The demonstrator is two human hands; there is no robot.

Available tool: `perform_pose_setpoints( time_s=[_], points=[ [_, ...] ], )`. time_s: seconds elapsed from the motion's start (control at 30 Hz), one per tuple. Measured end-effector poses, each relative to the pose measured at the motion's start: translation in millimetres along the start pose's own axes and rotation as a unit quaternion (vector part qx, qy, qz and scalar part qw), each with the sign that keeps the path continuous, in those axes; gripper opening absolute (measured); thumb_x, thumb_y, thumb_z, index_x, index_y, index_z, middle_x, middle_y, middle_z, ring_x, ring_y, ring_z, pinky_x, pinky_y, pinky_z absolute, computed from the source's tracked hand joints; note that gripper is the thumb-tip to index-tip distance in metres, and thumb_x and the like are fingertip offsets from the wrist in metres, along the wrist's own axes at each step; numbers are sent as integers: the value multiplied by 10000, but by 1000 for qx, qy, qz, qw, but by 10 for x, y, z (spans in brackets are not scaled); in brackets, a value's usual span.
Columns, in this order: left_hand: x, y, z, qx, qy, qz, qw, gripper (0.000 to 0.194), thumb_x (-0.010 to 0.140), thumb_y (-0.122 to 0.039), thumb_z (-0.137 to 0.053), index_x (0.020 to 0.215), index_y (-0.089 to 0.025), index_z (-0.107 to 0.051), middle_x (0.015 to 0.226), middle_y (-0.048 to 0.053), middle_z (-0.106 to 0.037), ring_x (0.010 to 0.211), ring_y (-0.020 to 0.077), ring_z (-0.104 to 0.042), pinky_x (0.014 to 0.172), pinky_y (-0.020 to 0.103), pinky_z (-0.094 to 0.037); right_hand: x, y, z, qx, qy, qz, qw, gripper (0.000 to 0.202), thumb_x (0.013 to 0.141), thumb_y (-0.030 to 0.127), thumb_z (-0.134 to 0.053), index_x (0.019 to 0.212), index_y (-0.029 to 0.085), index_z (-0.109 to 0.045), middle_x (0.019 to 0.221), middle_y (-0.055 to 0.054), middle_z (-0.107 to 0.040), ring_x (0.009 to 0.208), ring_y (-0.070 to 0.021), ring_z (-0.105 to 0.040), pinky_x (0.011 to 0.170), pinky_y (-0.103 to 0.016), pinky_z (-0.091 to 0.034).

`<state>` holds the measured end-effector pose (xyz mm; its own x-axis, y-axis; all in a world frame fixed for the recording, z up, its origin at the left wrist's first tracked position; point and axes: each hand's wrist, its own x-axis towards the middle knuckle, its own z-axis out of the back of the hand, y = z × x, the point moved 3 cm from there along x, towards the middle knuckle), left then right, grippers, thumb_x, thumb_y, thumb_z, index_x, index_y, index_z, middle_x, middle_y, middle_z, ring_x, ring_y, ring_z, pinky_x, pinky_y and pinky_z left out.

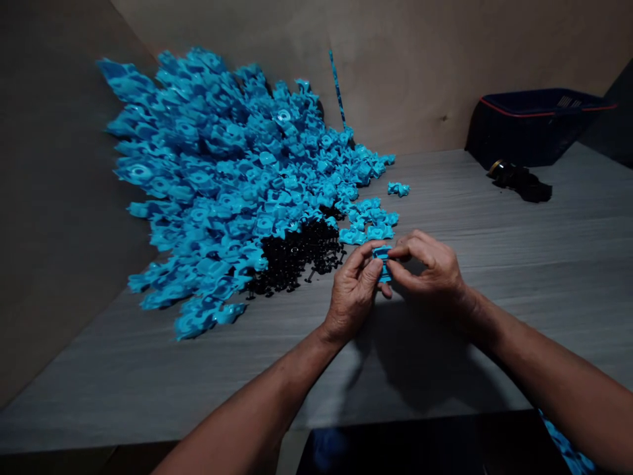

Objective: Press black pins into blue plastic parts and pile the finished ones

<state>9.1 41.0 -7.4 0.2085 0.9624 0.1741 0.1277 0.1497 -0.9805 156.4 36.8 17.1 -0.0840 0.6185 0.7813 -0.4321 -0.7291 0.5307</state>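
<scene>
A small blue plastic piece point(382, 264) is held over the table, between both hands. My left hand point(355, 290) grips it from the left, with the thumb on its near face. At its right side, the thumb and fingertips of my right hand point(429, 267) press on the piece; whether they hold a smaller part is hidden. Left of my hands lies a heap of small black parts point(301, 254), some shaped like short axles with wheels. Behind and beside these rises a large pile of similar blue pieces point(212, 158).
A dark basket with a red rim point(534, 113) stands at the back right. In front of it lies a black object with a gold-coloured band point(521, 181). A single blue piece point(398, 189) rests beyond my hands. Wooden panels point(405, 72) border the table.
</scene>
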Motion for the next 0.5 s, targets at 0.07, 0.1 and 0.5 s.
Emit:
perform_pose_setpoints(
  time_s=[0.07, 0.1, 0.5],
  points=[
    [4, -9, 8, 1, -5, -13, 1000, 400, 900, -491, -671, 1180, -209, -628, 1036, 55, -719, 533, 91, -621, 529, 244, -540, 12, -56, 14, 67, 19, -53, 996, 130, 780, 147, -699, 893, 206, -671, 752, 6, -639, 682, -131, -603, 645, -271, -523],
    [4, -15, 15, 6, -8, -23, 1000, 392, 904, -486, -668, 1179, -209, -629, 1023, 52, -718, 536, 94, -628, 535, 246, -542, 14, -93, 21, 106, 28, -92, 990, 190, 766, 177, -734, 947, 199, -678, 776, 5, -644, 680, -125, -604, 642, -268, -527],
    [-39, -46, 49, 110, -6, -86, 990, 300, 958, -406, -593, 1185, -221, -655, 1067, 47, -728, 607, 104, -658, 630, 249, -546, -17, -252, -44, 359, 84, -275, 888, 259, 745, 430, -853, 873, 227, -755, 900, -28, -704, 804, -162, -681, 702, -326, -614]
  ],
)
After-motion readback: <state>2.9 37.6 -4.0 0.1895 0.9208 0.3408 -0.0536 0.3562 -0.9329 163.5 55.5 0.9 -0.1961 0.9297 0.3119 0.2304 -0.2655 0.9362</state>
